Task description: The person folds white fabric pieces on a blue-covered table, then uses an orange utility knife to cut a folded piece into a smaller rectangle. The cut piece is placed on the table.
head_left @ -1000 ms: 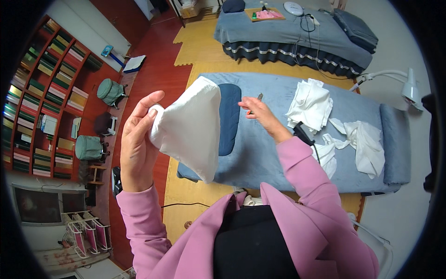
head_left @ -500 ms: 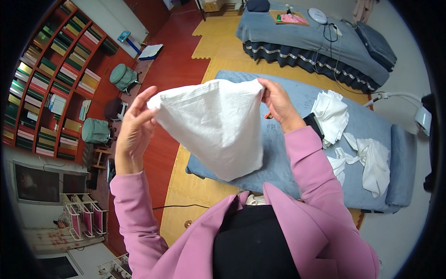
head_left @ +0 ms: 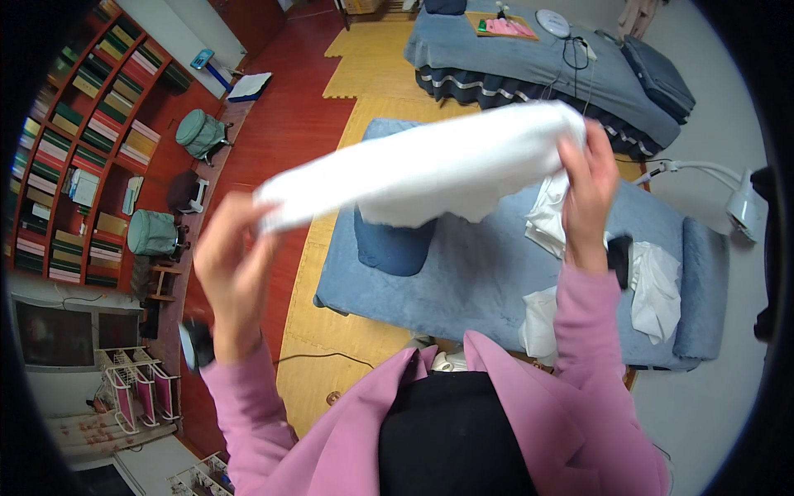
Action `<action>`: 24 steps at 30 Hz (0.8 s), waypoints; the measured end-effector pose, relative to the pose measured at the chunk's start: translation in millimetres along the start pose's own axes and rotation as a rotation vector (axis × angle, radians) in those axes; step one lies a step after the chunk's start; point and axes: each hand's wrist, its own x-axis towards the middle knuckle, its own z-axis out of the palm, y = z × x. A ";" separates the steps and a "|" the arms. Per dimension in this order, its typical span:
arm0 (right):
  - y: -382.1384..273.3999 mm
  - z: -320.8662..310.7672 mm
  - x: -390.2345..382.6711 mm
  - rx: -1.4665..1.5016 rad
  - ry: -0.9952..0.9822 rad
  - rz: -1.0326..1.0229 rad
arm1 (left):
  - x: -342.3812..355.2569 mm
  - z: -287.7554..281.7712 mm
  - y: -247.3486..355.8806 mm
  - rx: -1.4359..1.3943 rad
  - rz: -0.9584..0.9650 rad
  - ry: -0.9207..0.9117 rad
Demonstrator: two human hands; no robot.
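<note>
A white cloth [head_left: 438, 161] is stretched wide in the air between my two hands, blurred by motion. My left hand [head_left: 230, 269] grips its left end, and my right hand [head_left: 583, 194] grips the right end at a higher point. Below the cloth, a dark blue pad [head_left: 389, 252] lies on the grey-blue covered bed [head_left: 463, 298]. Crumpled white cloths [head_left: 655, 298] lie toward the bed's right end, beside a bolster [head_left: 701, 298]; part of that pile is hidden behind my right hand and forearm.
A second covered bed [head_left: 529, 74] across the mat floor holds a tray [head_left: 503, 27] and cables. A white arm lamp [head_left: 738, 211] stands at the right. Along the left are a bookshelf [head_left: 103, 116], rolling stools [head_left: 153, 233] and a white rack [head_left: 136, 388]. A cord [head_left: 322, 355] crosses the floor.
My right hand took hold of the cloth and has moved right, pulling it out wide. My left hand is lower and further left. The cloth now spans nearly horizontally above the pad.
</note>
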 end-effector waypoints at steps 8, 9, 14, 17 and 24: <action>32.3 -87.5 -194.9 -0.334 -0.329 0.380 | -179.7 42.1 -27.3 0.124 -0.464 -0.222; 47.2 -94.6 -213.9 -0.383 -0.317 0.462 | -206.7 58.4 -40.8 0.107 -0.594 -0.198; 128.8 -132.0 -297.2 -0.318 -0.142 1.004 | -325.5 133.5 -114.1 0.218 -0.588 -0.178; 165.3 -144.7 -329.0 -0.226 -0.088 1.125 | -377.2 167.2 -140.7 0.259 -0.669 -0.173; 194.6 -155.0 -361.1 -0.604 -0.275 1.114 | -426.5 207.3 -157.5 0.298 -0.716 -0.199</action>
